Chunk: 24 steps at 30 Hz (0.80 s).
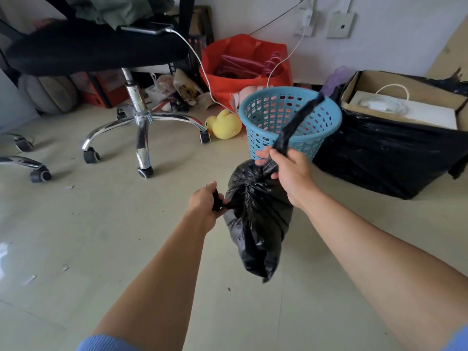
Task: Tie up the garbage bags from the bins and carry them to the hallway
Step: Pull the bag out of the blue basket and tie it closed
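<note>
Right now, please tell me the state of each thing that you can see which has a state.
Black garbage bag: out of the bin, neck gathered, hanging off the floor.
Left hand: closed on one bag end.
Right hand: closed on the other, stretched end.
Blue basket: upright, no liner.
Cardboard box: open.
Red bag: open, hangers inside.
Yellow duck toy: lying on the floor.

Counted: one tied black garbage bag (258, 219); one blue bin (288, 122); two hands, left hand (205, 201) and right hand (291, 171); one yellow duck toy (224, 124); one red bag (243, 64); one cardboard box (405, 97).
</note>
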Motion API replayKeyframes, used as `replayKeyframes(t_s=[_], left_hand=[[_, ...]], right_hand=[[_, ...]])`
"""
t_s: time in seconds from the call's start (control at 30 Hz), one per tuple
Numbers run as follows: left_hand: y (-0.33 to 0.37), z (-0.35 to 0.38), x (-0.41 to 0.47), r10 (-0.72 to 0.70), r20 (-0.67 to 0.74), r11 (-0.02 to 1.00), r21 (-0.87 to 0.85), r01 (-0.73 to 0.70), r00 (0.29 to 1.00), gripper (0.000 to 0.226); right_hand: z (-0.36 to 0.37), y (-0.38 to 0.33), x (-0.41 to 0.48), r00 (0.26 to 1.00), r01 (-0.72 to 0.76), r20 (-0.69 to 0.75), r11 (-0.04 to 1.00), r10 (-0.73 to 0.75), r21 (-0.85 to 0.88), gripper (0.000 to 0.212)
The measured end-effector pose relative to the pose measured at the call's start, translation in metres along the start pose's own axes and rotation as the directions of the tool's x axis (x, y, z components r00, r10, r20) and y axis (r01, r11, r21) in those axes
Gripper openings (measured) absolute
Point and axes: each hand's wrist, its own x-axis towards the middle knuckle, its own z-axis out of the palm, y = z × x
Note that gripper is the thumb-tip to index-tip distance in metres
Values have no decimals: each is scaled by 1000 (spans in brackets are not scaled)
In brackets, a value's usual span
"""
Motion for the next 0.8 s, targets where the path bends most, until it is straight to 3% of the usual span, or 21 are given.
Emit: replayKeyframes(t_s=[0.07, 0.13, 0.17, 0.23, 0.3, 0.33, 0.43, 0.5, 0.57, 0.67, 0.73, 0.8], left_hand=[[7, 0, -1, 46, -25, 999, 23, -46, 999, 19], [14, -4, -1, 125, -27, 988, 96, -122, 992, 20], [18, -6, -3, 173, -14, 972, 162, -169, 985, 21], [24, -9, -9, 257, 51, 921, 290, -261, 965, 21], [29, -7, -16, 317, 126, 866, 367, -341, 940, 19], [32, -5, -20, 339, 151, 849, 377, -371, 929, 16], [42, 3, -26, 370, 189, 838, 354, -415, 909, 9], [47, 8, -30, 365, 250, 821, 368, -437, 897, 5], [50, 13, -35, 333, 352, 818, 354, -453, 875, 3], [51, 16, -37, 244, 476, 856, 304, -418, 845, 9], [51, 10, -31, 254, 360, 886, 285, -365, 898, 13], [47, -4, -18, 270, 66, 899, 339, -277, 960, 22]], right_hand=[[4, -1, 1, 993, 17, 118, 998, -10, -58, 19], [-1, 12, 8, 985, 59, 173, 949, -5, -309, 21], [-6, 21, 12, 980, 95, 199, 866, 6, -491, 24], [-15, 37, 13, 969, 143, 233, 593, 77, -793, 26], [-17, 41, 3, 956, 164, 237, 353, 175, -921, 22], [-16, 42, -1, 941, 178, 249, 290, 230, -940, 22], [-9, 40, -9, 864, 197, 315, 312, 392, -929, 32], [-4, 40, -15, 844, 205, 322, 296, 429, -933, 56], [0, 42, -23, 895, 246, 303, 206, 328, -947, 78], [4, 45, -30, 936, 279, 309, 177, 168, -944, 67], [4, 47, -31, 919, 289, 342, 253, 195, -923, 58], [1, 53, -30, 895, 298, 382, 328, 229, -896, 53]])
